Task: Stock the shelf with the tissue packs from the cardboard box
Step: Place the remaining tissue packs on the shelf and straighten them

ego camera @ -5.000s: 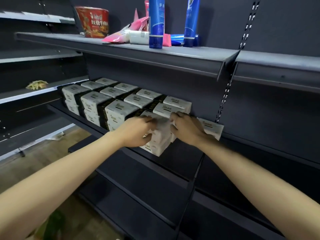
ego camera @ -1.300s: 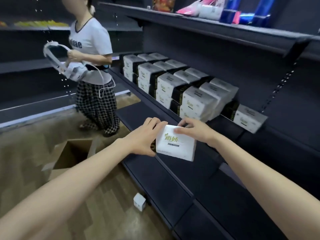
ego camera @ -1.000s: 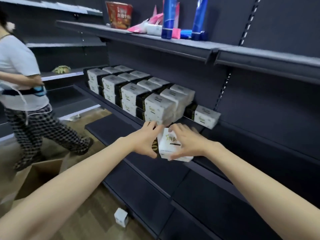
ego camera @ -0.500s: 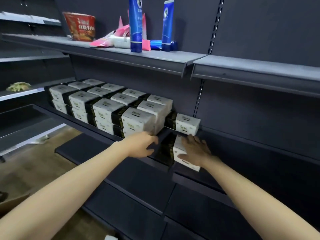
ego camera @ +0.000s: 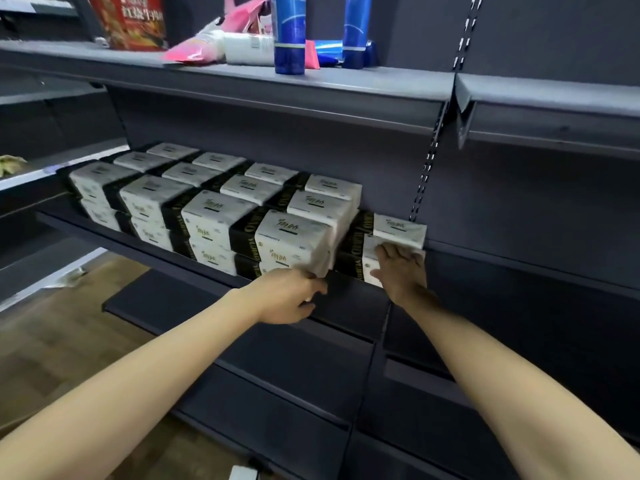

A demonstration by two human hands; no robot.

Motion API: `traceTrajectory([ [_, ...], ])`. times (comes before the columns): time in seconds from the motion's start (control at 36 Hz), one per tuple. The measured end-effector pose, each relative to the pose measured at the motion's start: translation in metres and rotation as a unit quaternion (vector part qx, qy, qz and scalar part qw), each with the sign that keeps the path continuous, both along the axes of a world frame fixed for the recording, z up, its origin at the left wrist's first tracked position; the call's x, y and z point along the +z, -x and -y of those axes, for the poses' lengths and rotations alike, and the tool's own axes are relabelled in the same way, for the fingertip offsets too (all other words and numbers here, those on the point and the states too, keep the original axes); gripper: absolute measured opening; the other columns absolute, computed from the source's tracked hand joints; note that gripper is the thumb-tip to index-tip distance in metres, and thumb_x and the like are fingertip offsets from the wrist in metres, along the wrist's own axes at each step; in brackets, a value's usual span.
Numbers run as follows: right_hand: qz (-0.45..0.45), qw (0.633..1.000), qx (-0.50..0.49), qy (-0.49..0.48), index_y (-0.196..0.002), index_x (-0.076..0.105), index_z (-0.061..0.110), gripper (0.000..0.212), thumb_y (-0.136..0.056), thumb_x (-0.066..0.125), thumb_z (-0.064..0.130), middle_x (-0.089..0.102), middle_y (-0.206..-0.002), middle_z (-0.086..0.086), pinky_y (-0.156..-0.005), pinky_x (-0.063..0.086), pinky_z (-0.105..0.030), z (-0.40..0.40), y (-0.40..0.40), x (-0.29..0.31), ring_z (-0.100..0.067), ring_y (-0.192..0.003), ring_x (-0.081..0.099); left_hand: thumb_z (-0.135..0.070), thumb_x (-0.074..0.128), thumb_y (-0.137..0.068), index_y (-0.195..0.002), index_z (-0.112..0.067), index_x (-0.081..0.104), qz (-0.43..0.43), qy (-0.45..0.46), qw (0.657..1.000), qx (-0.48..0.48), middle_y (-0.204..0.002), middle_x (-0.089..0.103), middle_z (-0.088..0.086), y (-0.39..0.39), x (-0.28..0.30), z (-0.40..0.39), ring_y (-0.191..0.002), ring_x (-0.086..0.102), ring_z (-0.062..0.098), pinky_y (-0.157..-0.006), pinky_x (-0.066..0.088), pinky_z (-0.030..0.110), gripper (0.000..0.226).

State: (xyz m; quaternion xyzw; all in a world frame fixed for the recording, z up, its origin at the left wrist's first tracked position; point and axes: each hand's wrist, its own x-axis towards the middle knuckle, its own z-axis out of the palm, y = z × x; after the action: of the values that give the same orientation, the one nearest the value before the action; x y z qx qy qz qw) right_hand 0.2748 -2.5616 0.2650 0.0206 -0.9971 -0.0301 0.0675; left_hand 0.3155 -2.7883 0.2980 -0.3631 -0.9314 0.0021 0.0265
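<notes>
The right hand (ego camera: 400,271) lies flat, fingers straight and a little spread, pressing on the front face of a tissue pack (ego camera: 372,268) that sits on the middle shelf (ego camera: 145,244); nothing is gripped, the palm and fingers only push. Directly above that pack, at its twelve o'clock, a second single pack (ego camera: 398,230) rests against the back panel beside the slotted upright (ego camera: 426,168). The left hand (ego camera: 291,299) is at nine o'clock of the right hand, near it but apart, its fingers loosely curled at the shelf's front lip just below the nearest stack; I cannot tell whether the fingertips pinch the wrapper corner hanging there or merely touch it.

From the hands toward ten o'clock runs the stocked block of packs (ego camera: 207,202): four columns across, three rows deep as far as the tops show, and two layers high along the front, where eight white faces can be counted. Each pack is white with a black band.

On the upper shelf (ego camera: 311,88), at twelve o'clock, stand two blue tubes (ego camera: 289,32), one red noodle cup (ego camera: 133,20), one white tube lying down (ego camera: 246,48) and a pink packet (ego camera: 194,51). The wooden floor (ego camera: 62,341) shows at eight o'clock. The cardboard box cannot be made out.
</notes>
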Motion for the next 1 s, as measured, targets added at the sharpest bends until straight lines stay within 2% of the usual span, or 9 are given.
traceTrajectory([
  [0.11,0.005,1.0,-0.003,0.001,-0.146,0.024,0.014,0.058,-0.097,0.047,0.035,0.024,-0.154,-0.002,-0.111,0.023,-0.043,0.002,-0.005,-0.003,-0.022,-0.143,0.019,-0.024,0.05,-0.092,-0.127,-0.02,0.054,0.013,0.011,1.0,-0.002,-0.122,0.058,0.0,0.001,-0.003,0.007,-0.103,0.06,0.027,-0.079,0.05,0.032,0.035],
  [0.19,0.011,1.0,0.011,0.011,-0.144,0.028,0.011,0.057,-0.096,0.05,0.033,0.028,-0.15,-0.005,-0.108,0.027,-0.043,0.006,-0.011,0.004,-0.024,-0.139,0.024,-0.024,0.05,-0.092,-0.124,-0.019,0.055,0.022,0.031,0.999,0.007,-0.119,0.057,0.002,-0.003,-0.004,0.012,-0.099,0.061,0.028,-0.079,0.051,0.036,0.033],
  [0.31,-0.016,0.996,0.092,0.001,-0.136,0.039,0.011,0.046,-0.096,0.049,0.031,0.038,-0.14,-0.007,-0.103,0.032,-0.04,0.014,-0.023,0.012,-0.026,-0.131,0.033,-0.025,0.051,-0.092,-0.124,-0.019,0.054,0.028,0.042,0.998,0.038,-0.117,0.058,0.002,-0.01,-0.006,0.019,-0.098,0.061,0.026,-0.08,0.052,0.037,0.033],
  [0.5,-0.002,0.972,0.236,0.019,-0.138,0.039,0.01,0.045,-0.098,0.042,0.031,0.039,-0.138,-0.009,-0.102,0.035,-0.037,0.04,-0.051,0.018,-0.026,-0.128,0.035,-0.028,0.048,-0.092,-0.12,-0.016,0.054,0.011,0.073,0.991,0.111,-0.118,0.057,0.002,-0.034,-0.012,0.032,-0.102,0.058,0.023,-0.08,0.045,0.033,0.031],
  [0.56,0.009,0.957,0.286,0.045,-0.133,0.045,0.009,0.041,-0.098,0.044,0.03,0.043,-0.137,-0.01,-0.095,0.041,-0.036,0.048,-0.061,0.018,-0.028,-0.124,0.042,-0.031,0.047,-0.093,-0.124,-0.017,0.051,0.013,0.085,0.987,0.132,-0.12,0.055,0.002,-0.042,-0.017,0.036,-0.105,0.057,0.023,-0.084,0.045,0.034,0.034],
  [0.67,0.002,0.929,0.366,0.047,-0.113,0.056,0.006,0.027,-0.096,0.049,0.026,0.053,-0.116,-0.012,-0.069,0.049,-0.041,0.071,-0.078,0.004,-0.03,-0.1,0.054,-0.03,0.045,-0.094,-0.13,-0.02,0.048,0.02,0.098,0.98,0.174,-0.127,0.052,-0.001,-0.063,-0.034,0.047,-0.113,0.054,0.02,-0.087,0.038,0.032,0.038],
  [0.72,0.009,0.921,0.387,0.04,-0.117,0.054,0.007,0.029,-0.097,0.048,0.027,0.052,-0.116,-0.011,-0.067,0.05,-0.041,0.084,-0.085,-0.004,-0.027,-0.101,0.054,-0.029,0.045,-0.093,-0.129,-0.021,0.048,0.027,0.105,0.976,0.191,-0.125,0.053,-0.001,-0.073,-0.044,0.054,-0.112,0.054,0.019,-0.087,0.037,0.032,0.037],
  [0.86,0.065,0.904,0.422,0.006,-0.128,0.047,0.012,0.036,-0.098,0.047,0.031,0.049,-0.124,-0.007,-0.075,0.05,-0.04,0.118,-0.091,-0.028,-0.024,-0.113,0.049,-0.028,0.046,-0.092,-0.127,-0.021,0.049,0.061,0.081,0.967,0.233,-0.12,0.054,-0.001,-0.092,-0.066,0.081,-0.109,0.055,0.019,-0.089,0.039,0.034,0.036],
  [1.0,0.118,0.895,0.43,-0.024,-0.127,0.046,0.012,0.036,-0.097,0.048,0.032,0.048,-0.123,-0.006,-0.072,0.046,-0.037,0.165,-0.089,-0.057,-0.024,-0.111,0.049,-0.029,0.047,-0.091,-0.125,-0.021,0.049,0.091,0.071,0.956,0.268,-0.119,0.055,0.0,-0.108,-0.089,0.123,-0.111,0.055,0.02,-0.088,0.038,0.034,0.035],
])
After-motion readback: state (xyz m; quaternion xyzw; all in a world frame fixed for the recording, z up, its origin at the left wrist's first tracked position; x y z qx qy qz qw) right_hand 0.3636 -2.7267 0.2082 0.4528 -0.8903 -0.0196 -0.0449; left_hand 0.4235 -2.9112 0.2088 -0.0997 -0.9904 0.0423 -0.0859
